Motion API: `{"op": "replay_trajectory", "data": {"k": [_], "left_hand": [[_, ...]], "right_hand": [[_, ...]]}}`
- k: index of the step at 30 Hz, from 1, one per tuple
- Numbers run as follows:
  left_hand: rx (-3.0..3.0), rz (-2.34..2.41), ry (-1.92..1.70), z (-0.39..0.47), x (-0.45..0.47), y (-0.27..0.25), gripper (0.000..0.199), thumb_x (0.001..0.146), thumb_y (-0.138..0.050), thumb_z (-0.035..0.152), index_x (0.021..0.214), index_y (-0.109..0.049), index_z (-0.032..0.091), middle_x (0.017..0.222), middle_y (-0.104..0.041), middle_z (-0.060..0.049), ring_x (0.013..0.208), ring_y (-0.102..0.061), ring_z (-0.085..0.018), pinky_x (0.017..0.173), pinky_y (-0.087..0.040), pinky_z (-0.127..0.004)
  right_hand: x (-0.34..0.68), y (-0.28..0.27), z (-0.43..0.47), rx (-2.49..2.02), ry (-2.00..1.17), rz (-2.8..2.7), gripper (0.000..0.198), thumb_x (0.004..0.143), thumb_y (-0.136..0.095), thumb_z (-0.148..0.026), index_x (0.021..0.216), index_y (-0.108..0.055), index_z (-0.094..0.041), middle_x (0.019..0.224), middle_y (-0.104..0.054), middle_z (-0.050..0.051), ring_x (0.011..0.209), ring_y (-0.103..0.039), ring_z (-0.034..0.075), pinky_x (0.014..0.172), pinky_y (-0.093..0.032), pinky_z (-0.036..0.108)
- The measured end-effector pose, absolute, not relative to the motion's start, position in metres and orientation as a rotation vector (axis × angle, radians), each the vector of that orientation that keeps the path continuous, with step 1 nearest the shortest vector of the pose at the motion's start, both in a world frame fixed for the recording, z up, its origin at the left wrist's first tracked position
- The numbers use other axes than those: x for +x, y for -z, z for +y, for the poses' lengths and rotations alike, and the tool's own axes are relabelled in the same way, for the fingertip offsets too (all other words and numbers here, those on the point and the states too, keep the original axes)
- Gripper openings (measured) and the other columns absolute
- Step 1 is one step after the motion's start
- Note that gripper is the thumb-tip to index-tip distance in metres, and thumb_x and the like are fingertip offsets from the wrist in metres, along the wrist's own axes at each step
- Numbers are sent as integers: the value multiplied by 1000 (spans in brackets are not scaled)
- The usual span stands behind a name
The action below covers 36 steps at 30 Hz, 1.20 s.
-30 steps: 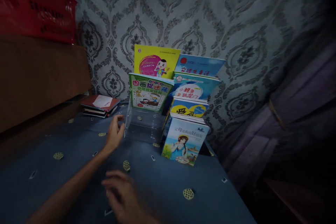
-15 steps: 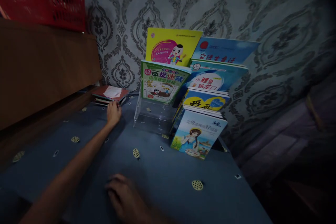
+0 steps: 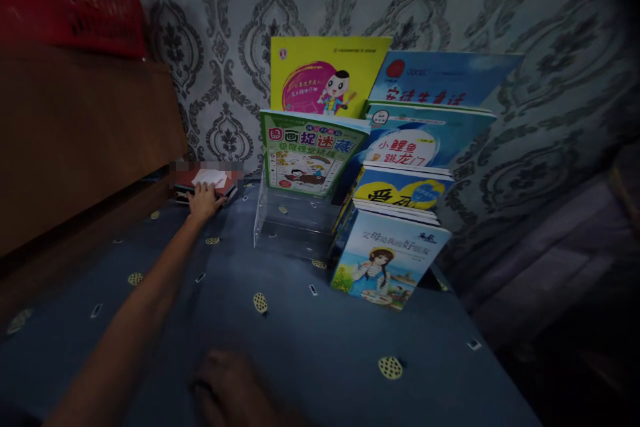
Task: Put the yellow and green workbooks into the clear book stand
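At the far left of the table, my left hand (image 3: 204, 200) reaches to a small stack of books (image 3: 227, 188) with a reddish-brown cover and a pale label on top. Its fingers are spread over the top and front of the stack, the thumb out to the right. Low in the view, my right hand (image 3: 233, 383) rests over the cloth, loosely curled and smeared by motion; nothing shows in it. Between the stack and the right side, a clear acrylic book stand (image 3: 295, 220) carries a green picture book (image 3: 310, 157) and a yellow book (image 3: 325, 73).
To the right, several children's books stand in stepped rows, a light-blue one (image 3: 390, 260) frontmost. A brown wooden cabinet (image 3: 85, 133) with a red basket (image 3: 70, 0) on it borders the left. Patterned wallpaper (image 3: 205, 67) backs the blue tablecloth (image 3: 320, 347).
My left hand has moved from the stack's front right corner onto its top and front, fingers spreading. My right hand has dropped slightly lower in view. The camera has shifted a little.
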<state>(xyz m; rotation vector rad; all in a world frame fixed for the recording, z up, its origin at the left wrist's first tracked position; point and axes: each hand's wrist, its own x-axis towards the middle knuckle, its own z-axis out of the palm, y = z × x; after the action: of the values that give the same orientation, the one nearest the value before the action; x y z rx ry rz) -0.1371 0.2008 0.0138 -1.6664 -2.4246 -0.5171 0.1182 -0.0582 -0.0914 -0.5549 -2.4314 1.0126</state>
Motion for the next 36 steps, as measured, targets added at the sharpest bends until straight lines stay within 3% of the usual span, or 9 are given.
{"op": "replay_trajectory", "data": {"k": [12,21,27,36], "left_hand": [[-1710,-2328,330,193,-137,-22,46,100,-42,46,127,-61,14,136,-61,-23,132,-49,-39,106,-35,-71],[-1797,-2163,172,173,-144,-22,38,101,-42,37,125,-63,17,124,-68,-20,122,-59,-35,106,-34,-54],[-1857,-2076,43,148,-143,-22,39,99,-34,17,124,-64,16,117,-70,-20,110,-66,-34,103,-33,-54],[-1959,-2020,-134,96,-130,-14,42,98,-33,13,129,-62,16,113,-72,-19,102,-72,-31,104,-35,-51]], "right_hand": [[120,67,-57,-556,-1044,-2434,21,90,-57,-19,106,-71,-20,105,-72,6,97,-67,18,88,-51,26],[125,49,-59,-602,-1100,-2432,25,90,-59,-17,109,-74,-19,109,-74,9,105,-68,21,95,-51,28],[126,45,-57,-578,-1086,-2454,26,90,-56,-14,108,-74,-15,105,-75,10,99,-70,20,90,-52,26],[121,54,-57,-562,-1078,-2379,27,90,-55,-15,109,-74,-19,105,-76,7,101,-69,18,92,-51,26]]}}
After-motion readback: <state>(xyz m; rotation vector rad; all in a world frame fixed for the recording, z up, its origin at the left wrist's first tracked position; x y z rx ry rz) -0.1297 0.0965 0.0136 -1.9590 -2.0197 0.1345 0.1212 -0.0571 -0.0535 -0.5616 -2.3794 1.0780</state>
